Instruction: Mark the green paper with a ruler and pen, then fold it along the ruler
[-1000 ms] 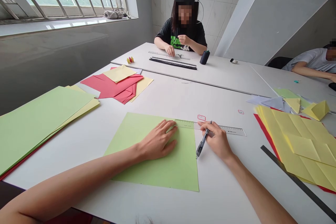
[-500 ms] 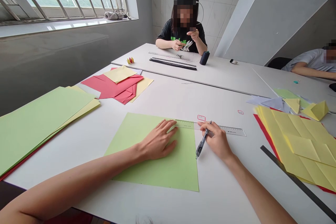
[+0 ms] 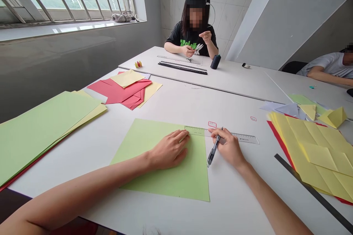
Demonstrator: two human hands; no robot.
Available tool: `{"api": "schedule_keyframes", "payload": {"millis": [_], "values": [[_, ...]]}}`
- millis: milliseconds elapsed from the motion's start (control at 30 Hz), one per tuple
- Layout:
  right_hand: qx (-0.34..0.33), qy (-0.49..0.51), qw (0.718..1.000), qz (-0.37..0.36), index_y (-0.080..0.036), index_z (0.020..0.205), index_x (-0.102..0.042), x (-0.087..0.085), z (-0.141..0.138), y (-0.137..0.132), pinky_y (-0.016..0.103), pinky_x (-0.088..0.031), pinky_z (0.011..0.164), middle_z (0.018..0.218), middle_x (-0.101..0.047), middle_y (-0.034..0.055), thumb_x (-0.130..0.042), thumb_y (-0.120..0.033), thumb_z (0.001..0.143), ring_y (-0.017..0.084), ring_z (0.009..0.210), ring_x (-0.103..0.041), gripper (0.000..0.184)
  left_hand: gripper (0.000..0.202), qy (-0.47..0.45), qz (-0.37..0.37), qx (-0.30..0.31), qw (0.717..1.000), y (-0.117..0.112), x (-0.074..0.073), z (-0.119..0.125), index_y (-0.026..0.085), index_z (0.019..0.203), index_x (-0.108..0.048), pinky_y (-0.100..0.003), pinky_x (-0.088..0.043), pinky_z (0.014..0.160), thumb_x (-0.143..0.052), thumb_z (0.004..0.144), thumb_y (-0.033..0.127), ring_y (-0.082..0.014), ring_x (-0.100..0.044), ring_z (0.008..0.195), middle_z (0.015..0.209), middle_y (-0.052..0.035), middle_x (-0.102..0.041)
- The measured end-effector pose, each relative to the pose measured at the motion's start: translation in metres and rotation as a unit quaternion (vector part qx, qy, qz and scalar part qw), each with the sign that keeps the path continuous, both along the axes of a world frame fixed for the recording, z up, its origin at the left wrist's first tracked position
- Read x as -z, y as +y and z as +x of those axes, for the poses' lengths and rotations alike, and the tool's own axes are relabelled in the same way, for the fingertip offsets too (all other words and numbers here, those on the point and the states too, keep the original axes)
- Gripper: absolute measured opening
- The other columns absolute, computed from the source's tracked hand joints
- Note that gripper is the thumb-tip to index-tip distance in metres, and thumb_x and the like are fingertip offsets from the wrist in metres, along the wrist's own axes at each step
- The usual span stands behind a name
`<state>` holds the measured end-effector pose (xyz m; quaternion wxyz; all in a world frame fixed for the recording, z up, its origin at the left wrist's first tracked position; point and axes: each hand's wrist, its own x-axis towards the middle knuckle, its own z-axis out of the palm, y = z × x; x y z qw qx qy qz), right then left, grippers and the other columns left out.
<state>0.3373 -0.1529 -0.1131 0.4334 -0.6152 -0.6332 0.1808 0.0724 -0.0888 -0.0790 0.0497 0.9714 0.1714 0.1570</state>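
Note:
A light green paper sheet [image 3: 154, 169] lies flat on the white table [image 3: 193, 106] in front of me. Along its far edge rests a clear plastic ruler [image 3: 242, 138], reaching past the sheet to the right. My left hand [image 3: 169, 150] lies flat on the sheet, fingers spread and touching the ruler's left end. My right hand [image 3: 228, 147] grips a dark pen [image 3: 213, 151], tip pointing down at the sheet's right edge, with its fingers against the ruler.
Green and yellow sheets [image 3: 41, 125] are stacked at the left, red and yellow paper [image 3: 124, 88] further back. Yellow sheets [image 3: 317, 143] and a long black strip [image 3: 311, 191] lie at the right. A person [image 3: 194, 36] sits opposite handling something small; another person's arm [image 3: 328, 73] rests at the far right.
My left hand has shifted slightly right along the ruler. The person opposite raised both hands from the table and holds something small. My right hand with the pen stays put.

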Motion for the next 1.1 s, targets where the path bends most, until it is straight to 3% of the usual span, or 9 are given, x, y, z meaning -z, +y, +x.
{"api": "schedule_keyframes", "payload": {"millis": [67, 167, 300, 400, 467, 567, 667, 933, 1100], "values": [[0.003, 0.042, 0.999, -0.016, -0.025, 0.082, -0.059, -0.009, 0.001, 0.004, 0.042, -0.052, 0.096, 0.108, -0.073, 0.0073, -0.065, -0.027, 0.083, 0.027, 0.114, -0.068, 0.006, 0.033, 0.003, 0.007, 0.002, 1.000, -0.001, 0.000, 0.001, 0.008, 0.123, -0.058, -0.045, -0.049, 0.103, -0.043, 0.097, 0.022, -0.0320, -0.057, 0.119, 0.130, -0.0201, -0.057], [0.011, 0.143, 0.990, -0.007, -0.025, 0.074, -0.045, -0.033, -0.001, 0.019, 0.044, -0.052, 0.094, 0.102, -0.076, 0.0083, -0.074, -0.044, 0.079, 0.028, 0.109, -0.069, 0.035, 0.032, 0.006, 0.012, 0.004, 1.000, -0.001, 0.000, 0.001, 0.007, 0.122, -0.058, -0.045, -0.050, 0.101, -0.044, 0.096, 0.021, -0.0322, -0.058, 0.116, 0.127, -0.0208, -0.058], [-0.031, 0.248, 0.968, 0.020, -0.025, 0.078, -0.048, -0.065, -0.011, 0.059, 0.037, -0.053, 0.080, 0.069, -0.073, 0.0044, -0.043, -0.064, 0.095, 0.022, 0.076, -0.071, 0.043, 0.031, 0.008, 0.017, 0.001, 1.000, 0.000, 0.001, 0.001, 0.009, 0.121, -0.057, -0.042, -0.052, 0.097, -0.045, 0.095, 0.021, -0.0301, -0.059, 0.112, 0.124, -0.0190, -0.058], [-0.101, 0.351, 0.931, -0.005, -0.026, 0.095, -0.054, -0.073, -0.025, 0.092, 0.028, -0.043, 0.056, 0.056, -0.063, -0.0021, -0.041, -0.064, 0.093, 0.016, 0.053, -0.058, 0.040, 0.030, 0.013, 0.021, -0.005, 1.000, 0.000, 0.002, 0.001, 0.010, 0.120, -0.057, -0.041, -0.053, 0.094, -0.044, 0.096, 0.022, -0.0291, -0.060, 0.110, 0.123, -0.0178, -0.058], [-0.124, 0.363, 0.923, -0.032, -0.024, 0.085, -0.055, -0.070, -0.036, 0.109, 0.024, -0.029, 0.045, 0.048, -0.054, -0.0044, -0.054, -0.051, 0.087, 0.012, 0.043, -0.045, 0.027, 0.030, 0.013, 0.023, -0.006, 1.000, -0.001, 0.001, 0.001, 0.010, 0.120, -0.057, -0.041, -0.053, 0.093, -0.045, 0.095, 0.022, -0.0283, -0.060, 0.106, 0.122, -0.0175, -0.058], [-0.143, 0.359, 0.921, -0.055, -0.021, 0.074, -0.056, -0.059, -0.053, 0.122, 0.024, -0.021, 0.043, 0.045, -0.049, -0.0050, -0.060, -0.032, 0.076, 0.010, 0.042, -0.039, 0.012, 0.030, 0.009, 0.022, -0.004, 1.000, -0.001, 0.001, 0.001, 0.010, 0.119, -0.057, -0.041, -0.053, 0.091, -0.046, 0.095, 0.022, -0.0281, -0.061, 0.103, 0.121, -0.0175, -0.059], [-0.149, 0.358, 0.920, -0.059, -0.021, 0.072, -0.055, -0.047, -0.064, 0.126, 0.023, -0.022, 0.045, 0.045, -0.047, -0.0067, -0.057, -0.023, 0.069, 0.009, 0.044, -0.037, 0.004, 0.031, 0.010, 0.022, -0.003, 1.000, -0.001, 0.002, 0.001, 0.010, 0.120, -0.057, -0.042, -0.053, 0.091, -0.044, 0.095, 0.023, -0.0291, -0.061, 0.105, 0.123, -0.0183, -0.058], [-0.160, 0.333, 0.929, -0.033, -0.022, 0.048, -0.038, -0.025, -0.077, 0.123, 0.027, -0.038, 0.055, 0.038, -0.036, -0.0080, -0.050, -0.017, 0.058, 0.008, 0.043, -0.031, 0.018, 0.033, 0.011, 0.020, -0.002, 1.000, 0.000, 0.006, 0.000, 0.008, 0.122, -0.057, -0.044, -0.052, 0.097, -0.045, 0.095, 0.024, -0.0315, -0.059, 0.114, 0.126, -0.0197, -0.057], [-0.141, 0.312, 0.939, -0.030, -0.022, 0.048, -0.039, -0.021, -0.080, 0.123, 0.026, -0.032, 0.051, 0.043, -0.036, -0.0072, -0.049, -0.018, 0.058, 0.009, 0.046, -0.030, 0.015, 0.033, 0.009, 0.018, -0.002, 1.000, 0.000, 0.005, 0.001, 0.009, 0.122, -0.057, -0.044, -0.052, 0.098, -0.045, 0.096, 0.025, -0.0313, -0.059, 0.115, 0.125, -0.0194, -0.057]]}}
